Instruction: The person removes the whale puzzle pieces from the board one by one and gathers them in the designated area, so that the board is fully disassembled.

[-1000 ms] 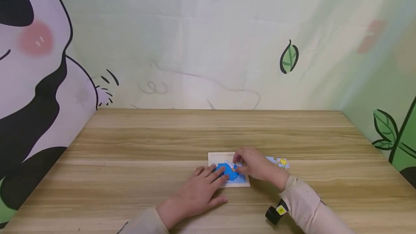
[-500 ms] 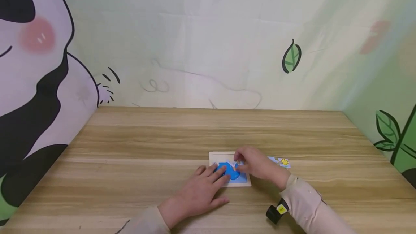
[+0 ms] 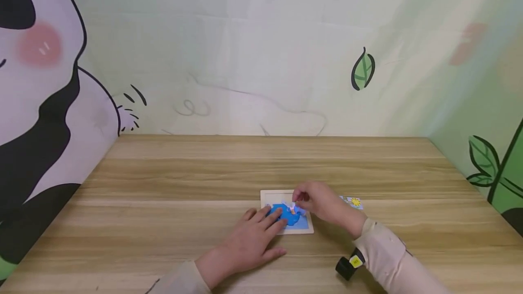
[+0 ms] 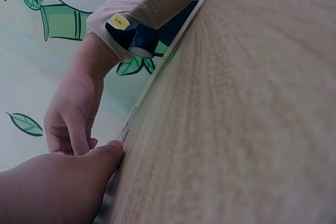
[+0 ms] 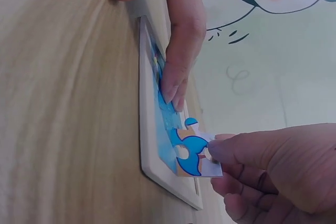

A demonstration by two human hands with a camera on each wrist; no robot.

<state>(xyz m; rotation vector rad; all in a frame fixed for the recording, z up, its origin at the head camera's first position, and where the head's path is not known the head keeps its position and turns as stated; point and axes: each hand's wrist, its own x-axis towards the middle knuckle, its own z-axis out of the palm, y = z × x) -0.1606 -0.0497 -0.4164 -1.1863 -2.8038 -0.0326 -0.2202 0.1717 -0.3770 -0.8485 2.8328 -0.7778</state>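
My right hand point(image 3: 324, 203) pinches a jigsaw piece point(image 5: 197, 153) with a blue tail printed on it, thumb against one edge. The piece is held tilted over the right part of a pale-rimmed puzzle tray point(image 5: 149, 150). Inside the tray lie fitted pieces of a blue animal picture point(image 3: 290, 218). Fingers spread, my left hand point(image 3: 253, 239) rests its fingertips on that picture, while its thumb stays on the table just in front. The left hand hides the tray's left front part.
Several loose jigsaw pieces point(image 3: 354, 202), one with a yellow sun, lie right of the tray, partly behind the right hand. The wooden table point(image 3: 184, 171) runs back to a wall painted with a panda and leaves. A black wrist camera point(image 3: 347, 267) sits on the right sleeve.
The right thumb and fingers have come up slightly from the blue picture, and more of the pinched jigsaw piece shows. My left hand stays on the puzzle.
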